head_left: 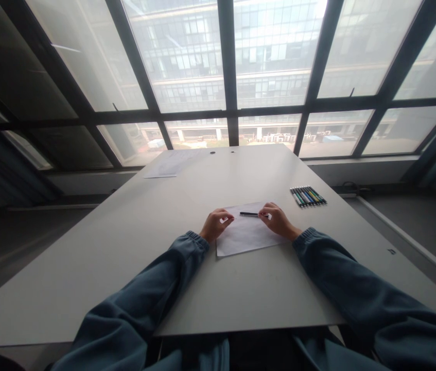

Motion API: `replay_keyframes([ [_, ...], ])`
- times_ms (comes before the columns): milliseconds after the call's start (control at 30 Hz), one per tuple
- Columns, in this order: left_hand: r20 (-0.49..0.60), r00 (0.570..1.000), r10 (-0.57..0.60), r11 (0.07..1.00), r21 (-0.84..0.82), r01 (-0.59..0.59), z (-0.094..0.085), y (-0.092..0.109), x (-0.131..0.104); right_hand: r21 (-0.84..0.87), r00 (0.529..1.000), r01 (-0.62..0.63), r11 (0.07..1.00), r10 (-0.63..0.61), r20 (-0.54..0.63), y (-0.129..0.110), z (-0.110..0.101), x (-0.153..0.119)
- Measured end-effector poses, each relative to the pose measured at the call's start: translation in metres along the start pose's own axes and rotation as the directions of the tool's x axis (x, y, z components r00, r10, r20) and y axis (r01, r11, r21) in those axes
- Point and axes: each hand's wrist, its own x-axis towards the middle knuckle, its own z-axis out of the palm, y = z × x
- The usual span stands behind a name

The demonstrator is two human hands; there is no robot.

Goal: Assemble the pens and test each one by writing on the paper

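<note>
A white sheet of paper (pixel 246 238) lies on the table before me. My right hand (pixel 277 221) is over its right side, closed with a pinch on a dark pen (pixel 247 214). The pen points left, level with the sheet. My left hand (pixel 214 225) is at the sheet's left edge, thumb and fingertips pressed together near the pen's left end but apart from it. Whatever it pinches, if anything, is too small to make out.
A row of several pens (pixel 308 197) lies to the right, beyond my right hand. More paper (pixel 169 164) lies at the table's far left. The white table (pixel 125 247) reaches toward large windows. A small dark mark (pixel 391 252) shows near the right edge.
</note>
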Motion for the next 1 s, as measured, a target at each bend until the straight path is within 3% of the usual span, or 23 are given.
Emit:
replay_keyframes([
  [400, 0.141, 0.99, -0.031, 0.996, 0.081, 0.02, -0.002, 0.002, -0.001, -0.199, 0.971, 0.096, 0.975, -0.048, 0.235, -0.003, -0.007, -0.001],
  [1000, 0.144, 0.988, -0.054, 0.996, 0.073, 0.044, -0.001, 0.001, 0.0, -0.208, 0.964, 0.13, 0.97, -0.074, 0.257, -0.005, -0.009, 0.001],
])
